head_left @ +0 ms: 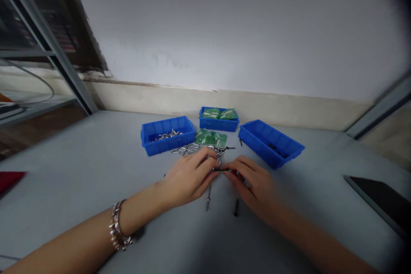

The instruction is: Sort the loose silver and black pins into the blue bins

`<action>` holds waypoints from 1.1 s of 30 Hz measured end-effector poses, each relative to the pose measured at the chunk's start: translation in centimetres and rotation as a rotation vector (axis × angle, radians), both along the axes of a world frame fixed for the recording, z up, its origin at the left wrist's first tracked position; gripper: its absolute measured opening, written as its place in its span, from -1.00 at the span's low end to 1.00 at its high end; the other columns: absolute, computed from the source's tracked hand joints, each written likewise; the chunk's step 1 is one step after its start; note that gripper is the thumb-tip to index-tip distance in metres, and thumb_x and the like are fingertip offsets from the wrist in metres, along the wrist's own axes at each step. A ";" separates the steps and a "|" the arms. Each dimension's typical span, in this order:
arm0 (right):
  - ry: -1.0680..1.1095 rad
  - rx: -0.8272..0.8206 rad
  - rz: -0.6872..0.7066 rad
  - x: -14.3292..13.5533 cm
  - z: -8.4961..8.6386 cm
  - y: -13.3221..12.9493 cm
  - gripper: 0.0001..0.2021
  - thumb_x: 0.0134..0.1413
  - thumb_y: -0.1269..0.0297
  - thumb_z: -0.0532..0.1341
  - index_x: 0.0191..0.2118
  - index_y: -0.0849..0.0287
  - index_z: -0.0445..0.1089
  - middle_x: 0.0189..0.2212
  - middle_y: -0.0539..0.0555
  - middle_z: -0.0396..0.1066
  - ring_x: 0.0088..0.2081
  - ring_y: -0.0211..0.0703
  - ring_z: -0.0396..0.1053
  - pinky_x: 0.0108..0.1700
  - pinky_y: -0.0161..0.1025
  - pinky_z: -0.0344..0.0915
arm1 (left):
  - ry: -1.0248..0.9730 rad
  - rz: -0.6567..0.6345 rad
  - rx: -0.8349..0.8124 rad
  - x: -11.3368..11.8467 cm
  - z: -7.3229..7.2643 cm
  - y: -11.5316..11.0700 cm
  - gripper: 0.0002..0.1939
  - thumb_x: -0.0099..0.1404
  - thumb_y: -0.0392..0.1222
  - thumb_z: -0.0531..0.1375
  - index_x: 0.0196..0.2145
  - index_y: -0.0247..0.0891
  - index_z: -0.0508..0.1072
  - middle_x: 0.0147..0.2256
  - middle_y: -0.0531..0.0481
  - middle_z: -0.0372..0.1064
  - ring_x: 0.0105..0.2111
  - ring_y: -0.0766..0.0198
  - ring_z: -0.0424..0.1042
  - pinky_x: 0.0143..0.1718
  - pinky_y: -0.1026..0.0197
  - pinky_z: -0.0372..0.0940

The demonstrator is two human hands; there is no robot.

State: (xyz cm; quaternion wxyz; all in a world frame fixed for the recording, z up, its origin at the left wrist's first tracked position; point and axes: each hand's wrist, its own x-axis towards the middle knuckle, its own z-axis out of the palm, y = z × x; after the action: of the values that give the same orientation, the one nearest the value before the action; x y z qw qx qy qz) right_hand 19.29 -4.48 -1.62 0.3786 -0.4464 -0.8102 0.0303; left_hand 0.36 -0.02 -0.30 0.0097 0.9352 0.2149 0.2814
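My left hand (192, 175) and my right hand (252, 182) meet above the middle of the grey table. Between their pinched fingertips runs a thin black screw-like piece (221, 170), held from both sides. Beneath and behind my left hand lies a pile of silver metal pins (189, 149). One silver pin (208, 199) rests nearer the front, below the fingertips. To its right a black screw (236, 207) lies beside my right hand. Green packets (211, 138) are just behind the pile. Anything else inside my right hand's curled fingers is too small to tell.
A blue bin (150, 147) at the left holds silver pins. Another blue bin (220, 125) at the back holds green packets. The right blue bin (263, 150) contains dark small parts. A dark flat tablet-like object (379, 197) lies far right, a red item (9, 180) far left.
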 end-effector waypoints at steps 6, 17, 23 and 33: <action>0.017 -0.078 0.031 -0.1 0.2 -0.2 -0.86 0.16 0.26 0.04 -0.21 0.15 0.28 -0.40 0.05 0.31 -0.35 -0.16 0.31 -0.33 -0.22 0.26 | -0.008 -0.024 -0.029 0.0 0.3 -0.1 -0.82 0.32 -0.26 -0.09 -0.25 -0.33 0.27 -0.22 -0.14 0.21 -0.29 0.23 0.28 -0.32 0.18 0.30; 0.027 -0.054 0.053 -0.1 0.2 -0.2 -0.86 0.18 0.33 0.02 -0.27 0.15 0.31 -0.38 0.07 0.32 -0.35 -0.15 0.32 -0.34 -0.22 0.26 | 0.004 -0.020 -0.049 0.0 0.2 -0.2 -0.81 0.34 -0.22 -0.09 -0.24 -0.32 0.26 -0.22 -0.13 0.21 -0.29 0.22 0.27 -0.31 0.16 0.29; 0.024 -0.045 0.047 -0.1 0.2 -0.1 -0.84 0.18 0.32 0.01 -0.30 0.16 0.31 -0.40 0.07 0.31 -0.36 -0.15 0.31 -0.36 -0.23 0.24 | -0.005 -0.020 -0.054 -0.1 0.1 -0.2 -0.83 0.32 -0.20 -0.04 -0.19 -0.32 0.23 -0.21 -0.14 0.21 -0.24 0.19 0.27 -0.27 0.15 0.29; 0.011 -0.057 0.045 -0.2 -0.1 -0.1 -0.79 0.21 0.31 -0.03 -0.42 0.16 0.25 -0.46 0.03 0.26 -0.41 -0.21 0.24 -0.39 -0.24 0.19 | 0.018 -0.014 -0.027 0.0 -0.1 -0.1 -0.83 0.33 -0.20 -0.05 -0.23 -0.31 0.26 -0.19 -0.14 0.18 -0.28 0.22 0.27 -0.31 0.17 0.29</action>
State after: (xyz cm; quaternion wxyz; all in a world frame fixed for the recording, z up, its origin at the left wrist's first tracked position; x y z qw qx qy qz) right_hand 19.10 -4.55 -1.74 0.3696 -0.4387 -0.8166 0.0644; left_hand 0.32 -0.16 -0.41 0.0227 0.9390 0.2120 0.2698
